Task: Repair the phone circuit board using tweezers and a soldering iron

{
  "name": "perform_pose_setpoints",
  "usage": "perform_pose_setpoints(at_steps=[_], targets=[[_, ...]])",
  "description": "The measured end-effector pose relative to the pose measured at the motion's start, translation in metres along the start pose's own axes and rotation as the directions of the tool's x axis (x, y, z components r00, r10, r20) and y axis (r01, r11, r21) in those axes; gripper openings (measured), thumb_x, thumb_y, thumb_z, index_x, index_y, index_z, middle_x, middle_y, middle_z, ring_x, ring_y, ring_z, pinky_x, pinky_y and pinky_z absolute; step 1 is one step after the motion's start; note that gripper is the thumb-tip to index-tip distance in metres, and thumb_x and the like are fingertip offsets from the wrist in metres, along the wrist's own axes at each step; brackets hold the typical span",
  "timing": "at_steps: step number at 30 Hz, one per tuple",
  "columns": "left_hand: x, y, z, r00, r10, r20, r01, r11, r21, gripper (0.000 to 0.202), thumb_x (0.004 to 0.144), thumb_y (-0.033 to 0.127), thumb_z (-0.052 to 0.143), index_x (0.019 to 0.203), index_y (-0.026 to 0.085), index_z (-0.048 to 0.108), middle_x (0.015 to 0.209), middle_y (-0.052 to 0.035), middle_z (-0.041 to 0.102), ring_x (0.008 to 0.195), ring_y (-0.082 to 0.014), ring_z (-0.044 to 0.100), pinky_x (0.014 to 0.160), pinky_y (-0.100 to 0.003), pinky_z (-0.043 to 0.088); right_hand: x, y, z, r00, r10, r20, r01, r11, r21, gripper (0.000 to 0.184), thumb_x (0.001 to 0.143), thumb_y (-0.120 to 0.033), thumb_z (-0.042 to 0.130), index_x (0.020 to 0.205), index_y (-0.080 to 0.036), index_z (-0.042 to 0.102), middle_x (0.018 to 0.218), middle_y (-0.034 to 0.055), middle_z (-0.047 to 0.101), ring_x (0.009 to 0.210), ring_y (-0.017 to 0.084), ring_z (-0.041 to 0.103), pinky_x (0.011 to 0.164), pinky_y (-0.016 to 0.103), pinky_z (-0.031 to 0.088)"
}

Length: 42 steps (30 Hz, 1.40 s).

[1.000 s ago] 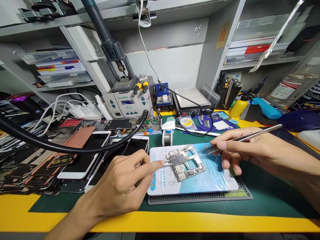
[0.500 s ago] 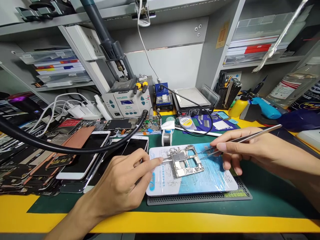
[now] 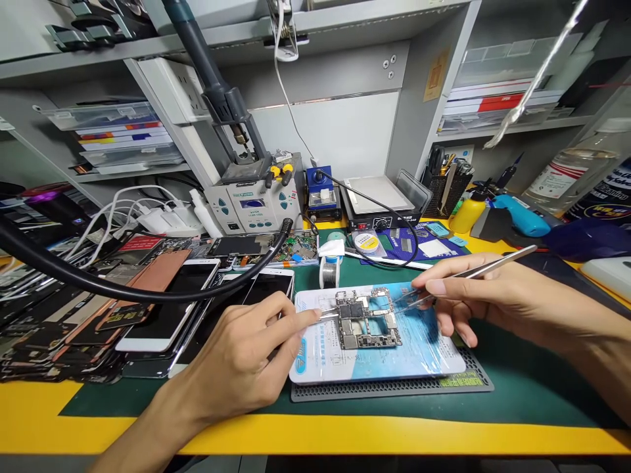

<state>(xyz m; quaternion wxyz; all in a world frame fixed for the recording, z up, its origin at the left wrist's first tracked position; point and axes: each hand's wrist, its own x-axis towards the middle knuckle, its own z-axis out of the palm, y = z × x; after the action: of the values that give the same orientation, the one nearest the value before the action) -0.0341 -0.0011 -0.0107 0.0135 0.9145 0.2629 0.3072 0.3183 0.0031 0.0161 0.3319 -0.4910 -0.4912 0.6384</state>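
A phone logic board with rectangular cut-outs is over a blue and white printed pad. My left hand is closed on a pair of tweezers, whose tips meet the board's left edge. From the right, my right hand grips a second pair of steel tweezers. Those tips reach to the board's right side; whether they touch it I cannot tell. A grey perforated mat lies under the pad.
Phones and stacked phone parts crowd the left. A black hose arches across from the hot air station. A solder spool stands behind the pad, a black heating plate farther back. Bottles stand at right.
The board has turned slightly and its surface now looks darker, tilted differently to the light. My right hand's tweezers have shifted a little left. The whole view has moved slightly.
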Motion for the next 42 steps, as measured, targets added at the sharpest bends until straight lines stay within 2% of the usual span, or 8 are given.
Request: perform_pose_setpoints(at_steps=[4, 9, 14, 20, 26, 34, 39, 42], targets=[[-0.002, -0.001, 0.000, 1.000, -0.002, -0.004, 0.002, 1.000, 0.011, 0.034, 0.096, 0.003, 0.059, 0.126, 0.012, 0.071, 0.087, -0.0039, 0.060, 0.072, -0.0116, 0.055, 0.056, -0.024, 0.038, 0.000, 0.003, -0.003, 0.999, -0.025, -0.027, 0.023, 0.999, -0.048, 0.040, 0.077, -0.050, 0.093, 0.099, -0.019, 0.085, 0.085, 0.0136, 0.080, 0.063, 0.023, 0.073, 0.048, 0.027, 0.055], [-0.002, -0.001, 0.000, 1.000, -0.002, -0.002, 0.003, 1.000, 0.028, 0.035, 0.096, 0.003, 0.060, 0.128, 0.012, 0.070, 0.089, -0.0040, 0.061, 0.073, -0.0115, 0.056, 0.057, -0.024, 0.038, -0.001, 0.003, -0.006, 0.997, -0.071, 0.001, 0.071, 0.993, -0.097, 0.039, 0.079, -0.050, 0.091, 0.101, -0.019, 0.084, 0.084, 0.0136, 0.080, 0.066, 0.026, 0.074, 0.049, 0.029, 0.056], [-0.001, 0.000, 0.000, 1.000, -0.009, -0.006, 0.010, 0.999, 0.050, 0.033, 0.098, 0.005, 0.059, 0.127, 0.013, 0.070, 0.090, -0.0039, 0.061, 0.073, -0.0114, 0.057, 0.058, -0.024, 0.039, -0.002, 0.003, -0.007, 0.995, -0.102, 0.020, 0.104, 0.986, -0.133, 0.038, 0.085, -0.050, 0.086, 0.103, -0.017, 0.083, 0.070, 0.0116, 0.078, 0.061, 0.025, 0.073, 0.049, 0.029, 0.056], [-0.003, -0.004, 0.001, 1.000, -0.016, -0.006, 0.017, 0.997, 0.069, 0.032, 0.098, 0.005, 0.059, 0.127, 0.013, 0.069, 0.090, -0.0042, 0.063, 0.074, -0.0125, 0.059, 0.058, -0.026, 0.038, -0.001, 0.002, -0.006, 0.993, -0.117, -0.020, 0.113, 0.982, -0.152, 0.040, 0.081, -0.053, 0.088, 0.098, -0.017, 0.083, 0.074, 0.0106, 0.077, 0.062, 0.025, 0.072, 0.048, 0.029, 0.055], [-0.001, -0.002, 0.000, 0.999, -0.002, -0.037, 0.006, 0.992, 0.122, 0.027, 0.097, 0.006, 0.060, 0.122, 0.012, 0.069, 0.095, -0.0049, 0.068, 0.078, -0.0148, 0.064, 0.062, -0.029, 0.042, -0.004, 0.000, -0.007, 0.988, -0.150, -0.030, 0.141, 0.968, -0.209, 0.039, 0.081, -0.054, 0.088, 0.096, -0.018, 0.083, 0.068, 0.0088, 0.076, 0.057, 0.023, 0.069, 0.047, 0.029, 0.056], [-0.001, -0.001, -0.002, 0.999, 0.021, -0.050, -0.015, 0.993, 0.114, 0.022, 0.096, 0.007, 0.061, 0.116, 0.012, 0.068, 0.091, -0.0044, 0.068, 0.075, -0.0159, 0.064, 0.062, -0.030, 0.043, -0.002, -0.003, -0.008, 0.996, -0.086, -0.016, 0.084, 0.993, -0.080, 0.034, 0.080, -0.048, 0.090, 0.089, -0.017, 0.080, 0.070, 0.0102, 0.077, 0.057, 0.020, 0.069, 0.046, 0.024, 0.055], [-0.002, -0.001, -0.001, 0.998, 0.032, -0.059, -0.024, 0.992, 0.122, 0.021, 0.097, 0.008, 0.060, 0.115, 0.013, 0.069, 0.089, -0.0044, 0.068, 0.074, -0.0164, 0.065, 0.061, -0.031, 0.042, -0.002, -0.006, -0.005, 0.998, -0.067, 0.009, 0.068, 0.996, -0.053, 0.036, 0.078, -0.046, 0.092, 0.088, -0.014, 0.078, 0.083, 0.0103, 0.076, 0.060, 0.020, 0.072, 0.046, 0.023, 0.057], [-0.002, -0.001, -0.001, 0.997, 0.056, -0.061, -0.049, 0.993, 0.104, 0.021, 0.097, 0.008, 0.060, 0.115, 0.013, 0.069, 0.087, -0.0048, 0.066, 0.071, -0.0164, 0.062, 0.059, -0.030, 0.042, -0.001, -0.007, -0.003, 0.997, -0.070, 0.012, 0.071, 0.997, -0.040, 0.038, 0.078, -0.046, 0.093, 0.087, -0.013, 0.076, 0.082, 0.0091, 0.075, 0.059, 0.019, 0.073, 0.044, 0.023, 0.056]])
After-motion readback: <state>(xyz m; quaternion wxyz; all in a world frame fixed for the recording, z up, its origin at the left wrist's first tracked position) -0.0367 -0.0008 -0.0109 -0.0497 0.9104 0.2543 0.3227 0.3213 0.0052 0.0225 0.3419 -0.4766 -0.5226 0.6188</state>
